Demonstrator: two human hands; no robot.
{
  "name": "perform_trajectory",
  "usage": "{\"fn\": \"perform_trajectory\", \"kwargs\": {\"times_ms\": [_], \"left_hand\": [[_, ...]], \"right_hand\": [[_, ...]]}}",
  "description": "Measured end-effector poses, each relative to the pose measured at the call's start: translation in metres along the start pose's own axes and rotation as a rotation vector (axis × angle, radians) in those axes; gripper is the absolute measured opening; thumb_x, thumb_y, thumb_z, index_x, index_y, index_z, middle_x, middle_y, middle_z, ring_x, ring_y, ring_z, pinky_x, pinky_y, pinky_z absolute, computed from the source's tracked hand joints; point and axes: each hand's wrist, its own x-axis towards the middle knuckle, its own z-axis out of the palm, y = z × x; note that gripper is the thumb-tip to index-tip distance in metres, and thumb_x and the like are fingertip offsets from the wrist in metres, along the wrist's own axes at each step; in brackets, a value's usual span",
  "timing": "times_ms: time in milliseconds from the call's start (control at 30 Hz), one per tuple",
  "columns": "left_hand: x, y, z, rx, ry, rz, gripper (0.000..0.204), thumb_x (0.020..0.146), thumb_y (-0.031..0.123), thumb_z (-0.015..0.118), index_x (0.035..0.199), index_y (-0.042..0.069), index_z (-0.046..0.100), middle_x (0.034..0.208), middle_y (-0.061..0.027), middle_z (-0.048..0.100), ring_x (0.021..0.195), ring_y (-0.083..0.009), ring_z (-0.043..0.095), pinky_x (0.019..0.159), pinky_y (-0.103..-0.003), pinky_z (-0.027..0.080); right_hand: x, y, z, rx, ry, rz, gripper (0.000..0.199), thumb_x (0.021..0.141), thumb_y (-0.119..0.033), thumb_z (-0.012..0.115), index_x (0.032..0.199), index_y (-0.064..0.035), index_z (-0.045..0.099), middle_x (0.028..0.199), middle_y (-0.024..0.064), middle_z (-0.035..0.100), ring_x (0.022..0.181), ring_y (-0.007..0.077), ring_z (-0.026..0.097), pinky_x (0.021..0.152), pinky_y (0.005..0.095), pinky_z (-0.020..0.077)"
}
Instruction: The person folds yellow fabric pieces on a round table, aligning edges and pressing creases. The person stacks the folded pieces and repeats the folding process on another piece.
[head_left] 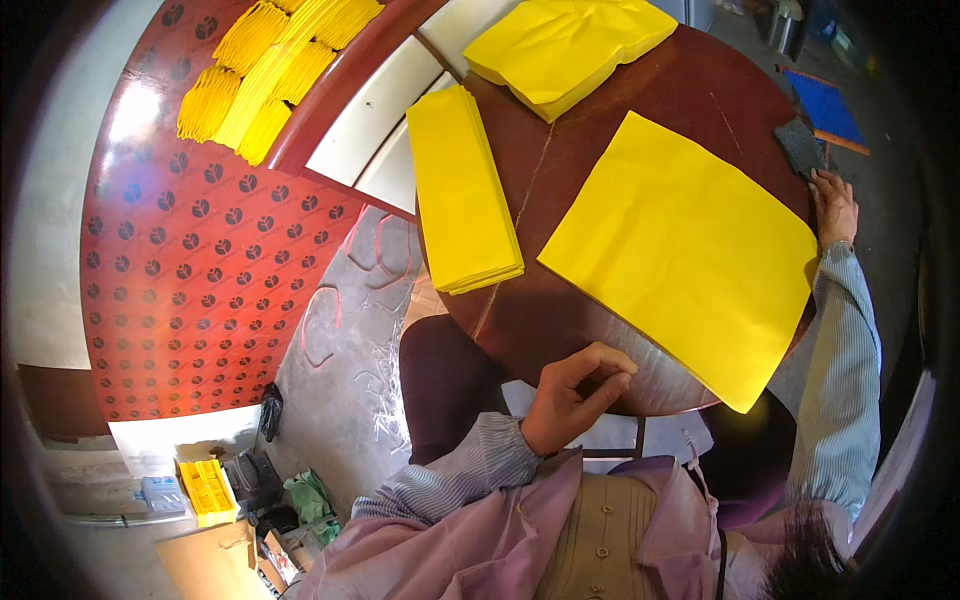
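Note:
A large yellow sheet point(690, 255) lies flat on the round dark-red table point(520, 165), its near corner reaching past the front edge. Over that edge, left of the corner, is my left hand point(575, 395), fingers curled and thumb close to the index finger, with nothing visible in it. My right hand point(837, 208) reaches to the table's far right rim, its fingers closed at the near end of a dark grey block point(799, 147), perhaps a sponge. To the left lies a stack of folded yellow sheets point(463, 190). A thicker yellow stack point(565, 50) sits at the back.
Bundles of folded yellow pieces point(270, 75) lie on a red printed board point(215, 260) at the left. White drawers or panels point(365, 120) adjoin the table. Pink cord point(322, 320) and scraps litter the floor. A yellow crate point(207, 490) and a cardboard box point(210, 562) stand lower left.

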Motion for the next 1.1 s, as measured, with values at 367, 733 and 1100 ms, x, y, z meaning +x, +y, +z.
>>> {"fn": "perform_trajectory", "kwargs": {"times_ms": [367, 733, 1100], "left_hand": [[0.01, -0.019, 0.01, 0.244, 0.1, 0.155, 0.013, 0.1, -0.002, 0.067, 0.112, 0.001, 0.067, 0.105, -0.0064, 0.068, 0.099, -0.0128, 0.065, 0.082, -0.028, 0.053], [0.02, -0.061, 0.037, -0.254, 0.298, -0.058, 0.037, 0.094, -0.001, 0.069, 0.125, 0.0, 0.049, 0.127, -0.0167, 0.058, 0.122, -0.025, 0.061, 0.11, -0.037, 0.047], [0.059, -0.056, 0.023, -0.244, 0.46, -0.059, 0.026, 0.1, 0.007, 0.071, 0.122, 0.0, 0.059, 0.113, -0.0076, 0.068, 0.1, -0.0135, 0.064, 0.092, -0.026, 0.051]], "right_hand": [[0.029, 0.005, -0.023, 0.312, -0.184, 0.177, 0.041, 0.097, -0.028, 0.076, 0.135, -0.0137, 0.067, 0.137, 0.0146, 0.066, 0.125, 0.0297, 0.065, 0.104, 0.0478, 0.0536], [-0.201, -0.122, -0.146, 1.077, -0.057, 0.631, 0.063, 0.11, -0.04, 0.053, 0.165, -0.0156, 0.033, 0.17, 0.0182, 0.032, 0.158, 0.0352, 0.031, 0.129, 0.051, 0.0266], [-0.239, -0.164, -0.148, 1.319, 0.02, 0.616, 0.054, 0.111, -0.024, 0.056, 0.16, -0.0102, 0.04, 0.164, 0.0155, 0.042, 0.154, 0.0293, 0.039, 0.125, 0.0399, 0.0326]]}}
